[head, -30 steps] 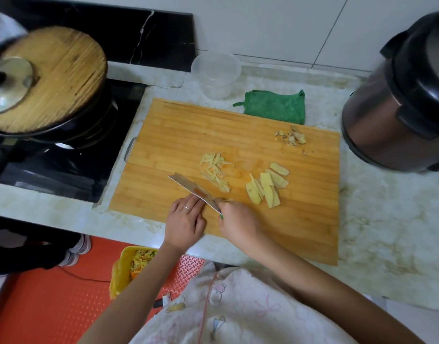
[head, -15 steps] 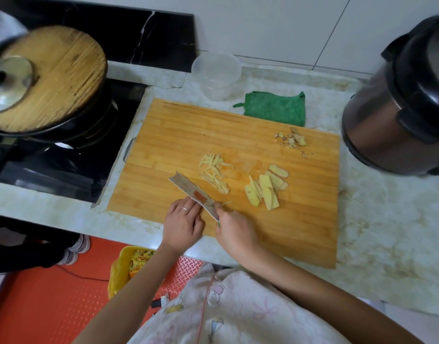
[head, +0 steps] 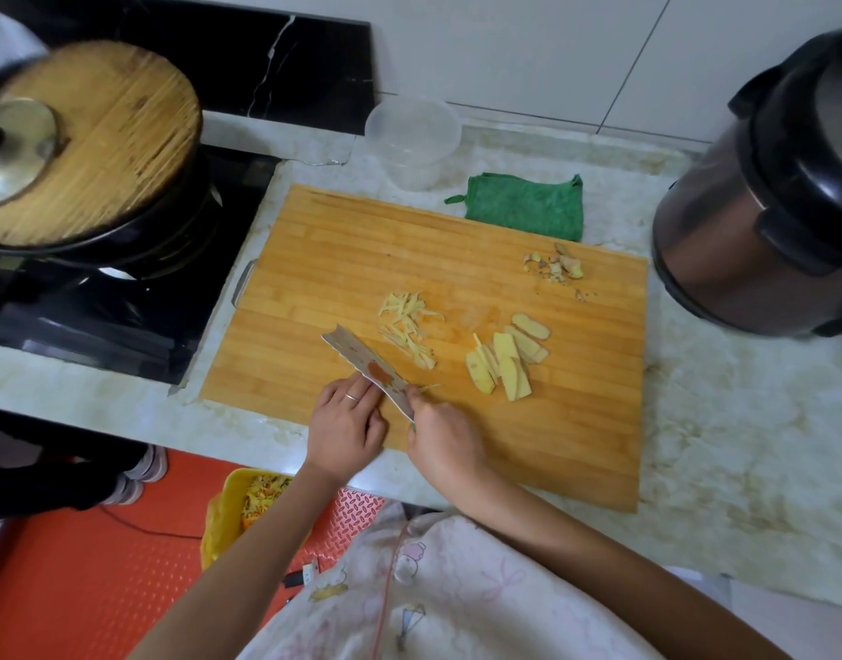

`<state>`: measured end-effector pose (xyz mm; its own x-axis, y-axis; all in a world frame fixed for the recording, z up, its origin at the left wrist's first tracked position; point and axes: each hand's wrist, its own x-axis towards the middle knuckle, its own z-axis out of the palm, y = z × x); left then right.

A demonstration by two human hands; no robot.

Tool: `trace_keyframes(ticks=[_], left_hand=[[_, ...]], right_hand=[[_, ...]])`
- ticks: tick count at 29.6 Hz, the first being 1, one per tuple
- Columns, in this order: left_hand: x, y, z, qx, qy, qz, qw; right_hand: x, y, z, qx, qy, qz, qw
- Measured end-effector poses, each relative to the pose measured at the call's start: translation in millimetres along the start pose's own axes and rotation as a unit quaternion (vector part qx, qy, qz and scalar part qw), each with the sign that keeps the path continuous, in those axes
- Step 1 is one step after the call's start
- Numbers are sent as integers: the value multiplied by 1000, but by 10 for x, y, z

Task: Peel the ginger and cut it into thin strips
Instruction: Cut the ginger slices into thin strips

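A bamboo cutting board lies on the marble counter. On it are a pile of thin ginger strips, a fan of peeled ginger slices to their right, and peel scraps near the far right corner. My right hand grips the handle of a knife at the board's near edge; the blade points up and left, its flat face turned up. My left hand rests its straight fingers against the blade's near side. A few loose strips lie by my right thumb.
A dark pressure cooker stands right of the board. Behind the board lie a green cloth and a clear plastic container. At left a pan with a wooden lid sits on the black stove. A yellow bin stands on the floor.
The blade has tipped so more of its flat face shows. My left fingers stay against it and both hands have barely shifted.
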<state>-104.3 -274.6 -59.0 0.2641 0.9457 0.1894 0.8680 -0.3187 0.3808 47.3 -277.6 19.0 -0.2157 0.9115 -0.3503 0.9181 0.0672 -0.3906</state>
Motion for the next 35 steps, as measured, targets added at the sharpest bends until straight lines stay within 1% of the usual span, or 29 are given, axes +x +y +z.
trace_keyframes(ticks=[4, 11, 20, 27, 31, 33, 35], left_hand=[[9, 11, -7, -3, 18, 8, 1000], [9, 4, -1, -1, 25, 12, 1000], [10, -17, 27, 1, 8, 6, 1000], [8, -6, -11, -4, -19, 7, 1000], [-7, 18, -42, -12, -33, -1, 999], [-11, 22, -48, -17, -34, -2, 999], [-15, 25, -54, -20, -35, -3, 999]], right_hand=[[19, 14, -17, -23, -10, -8, 1000], [45, 3, -34, -18, -22, -6, 1000], [189, -21, -105, 15, -47, 31, 998], [455, -129, -292, 91, -99, 50, 990], [581, 48, -355, 145, -125, 75, 979], [641, 160, -406, 120, -117, 79, 983], [721, 247, -514, 98, -99, 63, 988]])
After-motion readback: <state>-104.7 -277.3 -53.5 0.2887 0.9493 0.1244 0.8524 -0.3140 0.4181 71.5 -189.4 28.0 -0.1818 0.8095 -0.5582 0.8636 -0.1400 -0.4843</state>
